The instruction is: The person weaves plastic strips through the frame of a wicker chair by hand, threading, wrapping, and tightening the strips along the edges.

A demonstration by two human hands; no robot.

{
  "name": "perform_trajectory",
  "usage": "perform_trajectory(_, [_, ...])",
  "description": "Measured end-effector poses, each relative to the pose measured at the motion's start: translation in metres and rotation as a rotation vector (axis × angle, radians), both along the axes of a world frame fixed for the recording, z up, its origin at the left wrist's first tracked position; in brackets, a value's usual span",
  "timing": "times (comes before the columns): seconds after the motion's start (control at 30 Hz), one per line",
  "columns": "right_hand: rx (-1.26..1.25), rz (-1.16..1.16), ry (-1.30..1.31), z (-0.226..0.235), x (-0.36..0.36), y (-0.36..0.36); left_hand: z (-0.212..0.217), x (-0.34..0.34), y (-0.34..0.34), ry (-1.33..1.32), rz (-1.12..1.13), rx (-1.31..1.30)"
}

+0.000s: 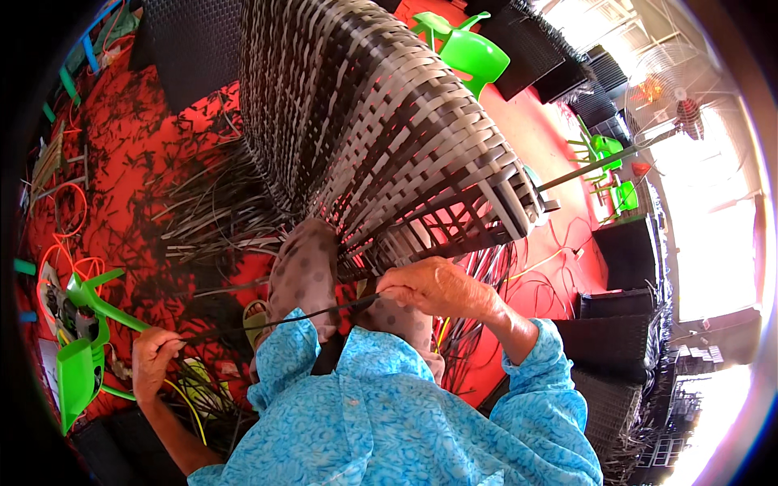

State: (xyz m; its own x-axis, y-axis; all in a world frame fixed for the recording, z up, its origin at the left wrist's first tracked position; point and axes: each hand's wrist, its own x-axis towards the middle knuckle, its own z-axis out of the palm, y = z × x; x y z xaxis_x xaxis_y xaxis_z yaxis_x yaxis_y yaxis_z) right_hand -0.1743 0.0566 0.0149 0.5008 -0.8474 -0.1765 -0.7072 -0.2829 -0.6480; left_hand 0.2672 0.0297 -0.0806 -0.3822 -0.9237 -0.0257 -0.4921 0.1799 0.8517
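Note:
Between my two hands a dark flat weaving strip is stretched across my lap. Its left end is pinched in the fingers of my left hand, out to the lower left. My right hand is closed on the strip close to the lower edge of a large woven panel. That panel, in brown and grey strips, leans upright in front of my knees. Open gaps between strips and a bare frame show at its lower right corner. Whether the strip is woven into the panel is hidden behind my right hand.
Loose strips lie in a bundle left of the panel, with scraps over the red floor. A green plastic chair stands at my left, near an orange hose. A fan and dark woven pieces are on the right.

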Motion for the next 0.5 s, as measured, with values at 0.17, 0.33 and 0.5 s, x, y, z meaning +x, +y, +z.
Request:
perform_trajectory(0.17, [-0.020, 0.020, 0.046, 0.004, -0.012, 0.006, -0.003, 0.021, 0.013, -0.051, 0.125, -0.025])
perform_trajectory(0.33, [-0.202, 0.023, -0.097, -0.013, 0.007, 0.012, 0.016, -0.016, 0.025, -0.113, 0.092, -0.185])
perform_trajectory(0.5, [-0.248, 0.040, -0.174, -0.019, 0.065, 0.025, 0.043, -0.141, 0.022, 0.148, -0.347, -0.446])
